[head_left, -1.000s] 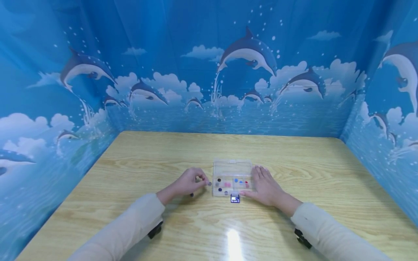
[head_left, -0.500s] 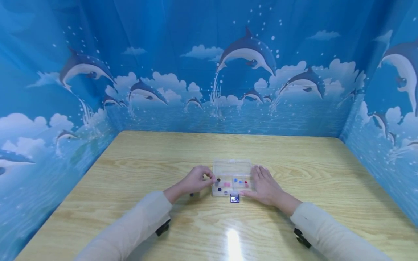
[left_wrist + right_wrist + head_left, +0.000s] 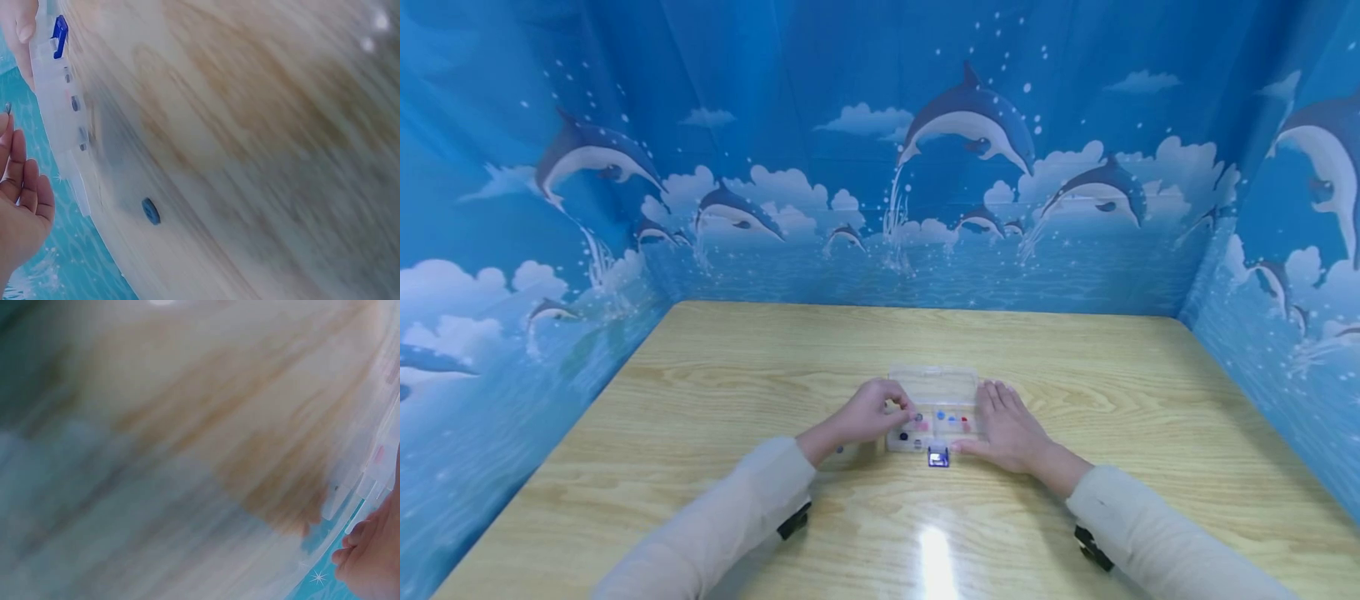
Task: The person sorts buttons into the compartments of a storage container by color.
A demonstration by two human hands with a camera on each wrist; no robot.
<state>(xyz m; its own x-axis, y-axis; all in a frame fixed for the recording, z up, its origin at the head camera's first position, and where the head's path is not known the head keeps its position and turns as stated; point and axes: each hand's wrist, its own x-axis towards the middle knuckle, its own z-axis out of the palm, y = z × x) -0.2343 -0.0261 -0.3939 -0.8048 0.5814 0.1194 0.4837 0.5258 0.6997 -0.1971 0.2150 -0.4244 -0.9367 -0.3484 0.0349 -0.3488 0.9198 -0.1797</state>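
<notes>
My left hand (image 3: 874, 410) is over the left part of a clear plastic compartment box (image 3: 951, 433). Its thumb and finger pinch a small grey button (image 3: 8, 107), seen edge-on in the left wrist view. My right hand (image 3: 1013, 432) rests along the box's right side, fingers straight and thumb by the front edge. The box's clear lid (image 3: 934, 385) lies folded back behind it. Inside, several small pieces sit in compartments: a dark button (image 3: 904, 437), pink ones (image 3: 922, 426), a blue one (image 3: 941, 415) and a red one (image 3: 965, 419).
A dark blue button (image 3: 150, 211) lies on the wooden table (image 3: 760, 358), left of the box, partly hidden by the left wrist in the head view. A blue latch (image 3: 938, 457) juts from the box's front. A dolphin-print curtain (image 3: 880, 167) surrounds the table.
My left hand has moved right with the pinched button, from beside the box to above its left compartments. The right hand and the box have stayed in place.
</notes>
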